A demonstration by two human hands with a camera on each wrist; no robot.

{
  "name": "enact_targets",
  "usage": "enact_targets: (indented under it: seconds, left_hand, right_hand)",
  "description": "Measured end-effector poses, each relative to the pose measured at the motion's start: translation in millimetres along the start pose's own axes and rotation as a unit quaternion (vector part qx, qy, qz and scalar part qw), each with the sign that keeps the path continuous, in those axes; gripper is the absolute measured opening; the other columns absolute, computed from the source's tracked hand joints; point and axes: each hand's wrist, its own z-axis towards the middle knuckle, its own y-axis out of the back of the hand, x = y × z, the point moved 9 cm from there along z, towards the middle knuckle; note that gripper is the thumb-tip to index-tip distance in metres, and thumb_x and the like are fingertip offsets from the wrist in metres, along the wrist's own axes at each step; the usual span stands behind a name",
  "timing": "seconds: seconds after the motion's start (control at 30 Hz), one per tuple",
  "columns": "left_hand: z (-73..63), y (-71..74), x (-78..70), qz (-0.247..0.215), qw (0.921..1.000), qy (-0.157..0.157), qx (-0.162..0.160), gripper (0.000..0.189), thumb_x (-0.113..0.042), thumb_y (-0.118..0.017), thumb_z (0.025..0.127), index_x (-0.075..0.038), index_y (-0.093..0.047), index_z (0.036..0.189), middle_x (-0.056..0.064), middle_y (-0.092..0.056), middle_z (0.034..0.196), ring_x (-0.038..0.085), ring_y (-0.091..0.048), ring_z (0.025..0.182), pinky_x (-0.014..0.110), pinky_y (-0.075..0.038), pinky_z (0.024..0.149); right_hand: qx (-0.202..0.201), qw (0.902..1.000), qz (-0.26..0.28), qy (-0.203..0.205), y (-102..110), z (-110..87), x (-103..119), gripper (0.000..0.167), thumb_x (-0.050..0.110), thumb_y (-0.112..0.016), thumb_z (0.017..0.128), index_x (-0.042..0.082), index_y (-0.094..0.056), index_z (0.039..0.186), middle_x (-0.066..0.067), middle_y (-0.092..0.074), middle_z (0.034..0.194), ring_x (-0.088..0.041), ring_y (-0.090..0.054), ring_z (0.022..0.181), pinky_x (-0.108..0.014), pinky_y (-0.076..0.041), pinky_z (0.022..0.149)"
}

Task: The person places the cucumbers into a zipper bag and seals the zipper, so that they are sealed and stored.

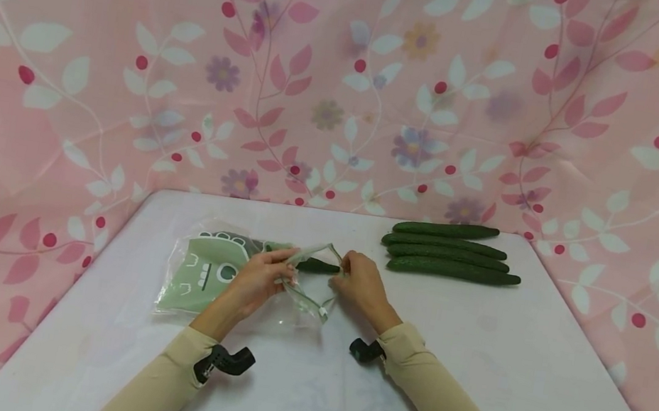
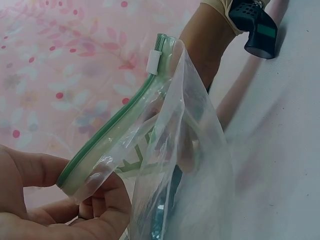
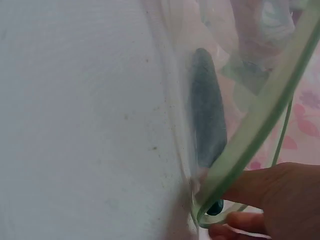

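A clear plastic zipper bag with a green cartoon print lies left of centre, its mouth spread toward the right. My left hand pinches the bag's edge beside the green zipper strip. A white slider sits at the strip's far end. One dark green cucumber reaches through the mouth, most of it behind the plastic in the right wrist view. My right hand grips this cucumber near its outer end, with its fingers right at the bag's mouth.
Several cucumbers lie side by side at the back right of the white-covered table. A pink floral cloth hangs behind the table. Each wrist carries a small black camera.
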Motion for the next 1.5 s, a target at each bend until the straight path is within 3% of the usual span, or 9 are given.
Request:
enact_targets:
  seconds: [0.13,0.43,0.6,0.83,1.0,1.33,1.43,1.5]
  left_hand:
    - [-0.2,0.3,0.9,0.000,1.0000,0.002,0.001,0.054,0.009,-0.049,0.101,0.010,-0.040,0.154,0.012,-0.051,0.100,0.015,-0.054,0.082,0.027,-0.051,0.076]
    - [1.2,0.7,1.5,0.005,1.0000,0.004,-0.004,0.053,0.010,-0.050,0.101,0.009,-0.042,0.153,0.013,-0.052,0.101,0.016,-0.057,0.080,0.028,-0.051,0.074]
    - [0.3,-0.1,2.8,0.006,0.9999,0.007,-0.008,0.054,0.010,-0.050,0.100,0.008,-0.043,0.153,0.013,-0.053,0.100,0.016,-0.057,0.079,0.028,-0.052,0.075]
    - [0.4,0.2,3.5,0.007,1.0000,0.004,-0.004,0.053,0.010,-0.050,0.101,0.009,-0.043,0.153,0.012,-0.053,0.101,0.016,-0.057,0.080,0.028,-0.052,0.075]
    - [0.9,0.6,1.1,0.003,1.0000,-0.001,-0.003,0.052,0.010,-0.051,0.101,0.009,-0.043,0.153,0.015,-0.052,0.104,0.016,-0.057,0.081,0.028,-0.051,0.075]
    - [2.6,1.8,-0.6,0.013,0.9999,0.000,-0.002,0.053,0.010,-0.051,0.101,0.008,-0.043,0.153,0.012,-0.054,0.101,0.016,-0.057,0.082,0.028,-0.051,0.076]
    - [2.4,3.0,1.1,0.006,0.9999,0.006,-0.005,0.052,0.010,-0.051,0.101,0.008,-0.043,0.153,0.012,-0.055,0.101,0.016,-0.057,0.081,0.028,-0.052,0.076]
    - [1.7,3.0,0.3,0.007,0.9999,0.005,-0.006,0.053,0.010,-0.050,0.101,0.008,-0.043,0.153,0.013,-0.054,0.102,0.016,-0.057,0.081,0.028,-0.052,0.076]
  right_hand:
    - [0.021,0.9996,0.003,-0.021,-6,-3.9,-6,0.030,0.015,-0.092,0.080,0.002,-0.065,0.085,-0.004,-0.058,0.078,-0.020,-0.053,0.072,-0.037,-0.047,0.067]
    - [0.032,0.9993,0.005,-0.018,-12,-4.8,-6,0.029,0.014,-0.088,0.085,-0.004,-0.069,0.097,-0.005,-0.059,0.081,-0.022,-0.057,0.077,-0.040,-0.051,0.073]
    - [0.041,0.9988,-0.003,-0.028,-15,-6.2,-8,0.029,0.015,-0.087,0.086,-0.004,-0.066,0.094,-0.004,-0.055,0.079,-0.021,-0.053,0.076,-0.040,-0.048,0.071]
    - [0.041,0.9987,-0.030,0.007,-17,-6.9,-3,0.033,0.013,-0.086,0.087,0.005,-0.056,0.075,-0.003,-0.047,0.073,-0.020,-0.045,0.071,-0.036,-0.038,0.065]
    - [0.048,0.9965,-0.060,0.033,-18,-7.9,5,0.036,0.012,-0.084,0.089,0.012,-0.052,0.073,-0.001,-0.047,0.075,-0.021,-0.046,0.075,-0.038,-0.038,0.065]
    - [0.050,0.9963,-0.063,0.032,-20,-7.8,4,0.031,0.012,-0.082,0.090,0.012,-0.055,0.076,-0.001,-0.047,0.076,-0.022,-0.048,0.074,-0.039,-0.040,0.064]
    - [0.041,0.9984,-0.031,0.024,-17,-8.4,1,0.016,0.009,-0.084,0.088,0.005,-0.068,0.088,-0.002,-0.052,0.077,-0.020,-0.050,0.074,-0.038,-0.043,0.067]
    - [0.032,0.9993,-0.003,0.019,-11,-7.7,0,0.022,0.007,-0.084,0.086,-0.001,-0.073,0.102,-0.003,-0.058,0.080,-0.020,-0.054,0.076,-0.039,-0.047,0.070]
